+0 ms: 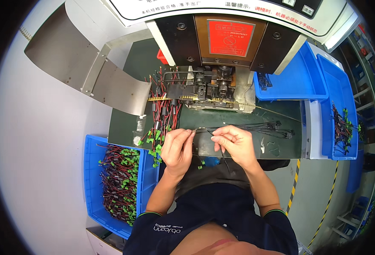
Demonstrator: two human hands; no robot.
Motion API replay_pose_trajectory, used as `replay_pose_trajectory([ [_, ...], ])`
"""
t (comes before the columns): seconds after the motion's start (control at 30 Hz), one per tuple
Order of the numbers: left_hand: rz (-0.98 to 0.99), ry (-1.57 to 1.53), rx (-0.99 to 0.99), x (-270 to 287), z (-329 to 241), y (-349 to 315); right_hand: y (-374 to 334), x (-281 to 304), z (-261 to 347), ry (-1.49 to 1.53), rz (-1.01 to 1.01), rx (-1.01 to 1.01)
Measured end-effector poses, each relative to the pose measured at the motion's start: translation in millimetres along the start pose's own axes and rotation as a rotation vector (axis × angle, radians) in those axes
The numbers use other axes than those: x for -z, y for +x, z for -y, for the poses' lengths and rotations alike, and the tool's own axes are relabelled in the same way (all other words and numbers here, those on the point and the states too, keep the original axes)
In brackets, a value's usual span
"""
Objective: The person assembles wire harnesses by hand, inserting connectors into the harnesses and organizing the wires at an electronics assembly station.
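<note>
Over the near part of the dark green table, my left hand (178,148) is closed in a pinch on a thin wire end. Close to its right, my right hand (236,142) is closed with thumb and fingers on a black cable (224,160), whose tail hangs down below the hand. Small light-coloured tips show in the gap between the hands. Behind my right hand, several black cables (255,127) with black connectors lie across the table. Beyond my left hand rests a bundle of red and black wires (156,121) with green connectors and black sleeves.
A press machine (215,87) stands just beyond my hands, with a terminal strip (155,99) at its left. A curved metal guide (115,83) arches at left. A blue bin (94,208) holds many wires; blue trays (296,80) stand at right.
</note>
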State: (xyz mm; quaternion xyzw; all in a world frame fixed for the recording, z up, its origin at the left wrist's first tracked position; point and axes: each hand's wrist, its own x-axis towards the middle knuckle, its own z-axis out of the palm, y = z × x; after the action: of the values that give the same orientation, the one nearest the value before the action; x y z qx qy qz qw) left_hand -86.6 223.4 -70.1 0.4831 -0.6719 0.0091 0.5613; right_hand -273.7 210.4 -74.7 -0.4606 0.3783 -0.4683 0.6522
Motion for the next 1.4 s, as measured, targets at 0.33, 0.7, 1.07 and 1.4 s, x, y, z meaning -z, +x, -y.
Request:
replay_pose_trajectory([
  [0.33,-0.027,-0.402,0.462,2.1,3.0,-5.4,11.0,-11.6,-5.6,-0.036,0.001,0.011],
  [0.7,0.097,-0.919,0.776,9.0,-4.4,-0.8,7.3,-26.7,-1.3,-0.273,0.034,0.253],
  [1.07,0.158,-0.953,0.738,9.0,3.1,-8.6,8.4,-26.6,-11.1,-0.252,0.029,0.235],
  [1.4,0.122,-1.023,0.778,10.2,5.2,-9.7,12.4,-31.5,-9.9,-0.093,0.008,0.242],
])
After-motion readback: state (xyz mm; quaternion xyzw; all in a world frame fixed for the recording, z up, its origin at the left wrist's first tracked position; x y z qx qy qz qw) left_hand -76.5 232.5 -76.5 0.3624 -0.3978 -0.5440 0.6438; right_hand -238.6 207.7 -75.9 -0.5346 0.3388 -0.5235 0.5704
